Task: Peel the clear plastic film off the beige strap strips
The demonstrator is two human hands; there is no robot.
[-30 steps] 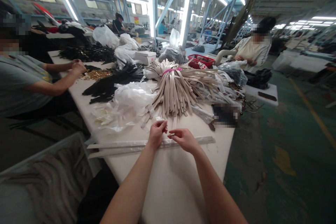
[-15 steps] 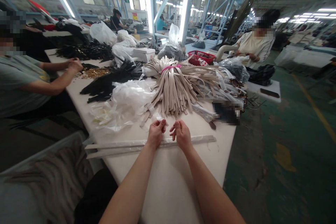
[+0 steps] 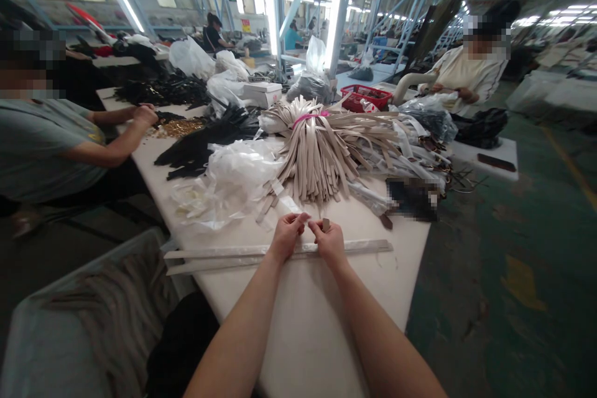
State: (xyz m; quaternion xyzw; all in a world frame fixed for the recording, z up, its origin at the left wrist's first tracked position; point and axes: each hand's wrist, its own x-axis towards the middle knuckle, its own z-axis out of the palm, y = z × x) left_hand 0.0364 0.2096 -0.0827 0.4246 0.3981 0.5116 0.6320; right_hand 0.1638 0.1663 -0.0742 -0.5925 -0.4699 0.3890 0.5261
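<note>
My left hand [image 3: 288, 237] is closed in a pinch at the middle of the table, with a translucent white strip [image 3: 285, 198] reaching up from its fingers. Close beside it, my right hand [image 3: 328, 240] is closed too, its fingertips nearly meeting the left ones. A small grey-beige tab [image 3: 326, 224] sticks up from the right fingers. Long flat strips in clear wrap [image 3: 364, 247] lie crosswise under both hands. Beyond them spreads a bundle of beige straps [image 3: 313, 161] bound with a pink tie [image 3: 308, 117].
Clear plastic [image 3: 242, 168] and black straps [image 3: 191, 146] lie left of the bundle. A red basket [image 3: 366, 97] stands behind. One person [image 3: 51, 137] works at the left, another [image 3: 476, 74] at the right. A bin of straps [image 3: 112, 298] is at lower left.
The view has shifted, so the scene appears farther right. My fingertips have come closer together. The grey-beige tab now shows in my right hand, and the white strip shows more fully.
</note>
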